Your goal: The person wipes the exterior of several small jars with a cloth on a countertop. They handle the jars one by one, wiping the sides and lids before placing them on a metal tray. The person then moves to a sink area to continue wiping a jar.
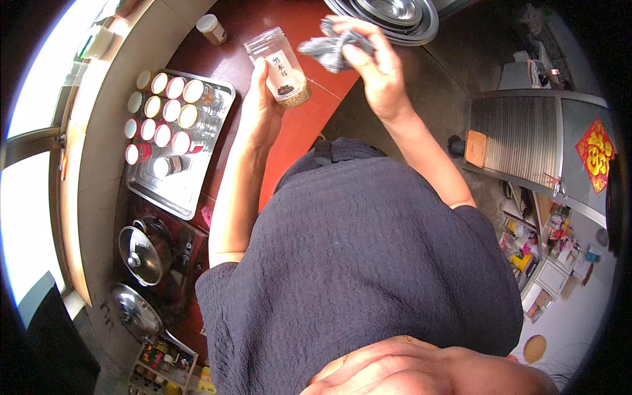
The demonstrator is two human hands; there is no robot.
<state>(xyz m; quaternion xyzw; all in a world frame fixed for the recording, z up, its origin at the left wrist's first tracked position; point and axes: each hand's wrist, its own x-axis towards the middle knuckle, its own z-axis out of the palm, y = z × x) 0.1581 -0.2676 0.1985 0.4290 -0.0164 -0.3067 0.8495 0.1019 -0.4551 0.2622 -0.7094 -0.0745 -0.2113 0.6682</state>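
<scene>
My left hand (262,106) grips a clear, lidless jar (279,66) that bears a printed white label. Grains or small seeds fill its bottom, and its threaded mouth leans up and to the left. To the right of the jar, my right hand (382,74) is raised with a bunched grey cloth (335,47) pinched between thumb and fingers. Cloth and jar are apart by a small gap. Both are held above the red countertop (308,126).
A metal tray (185,197) at the left holds several lidded jars (170,111). Behind it stands another small jar (212,29). Steel basins (395,19) are stacked at the top. A glass-lidded pot (140,256) and a wok (136,313) are at the lower left.
</scene>
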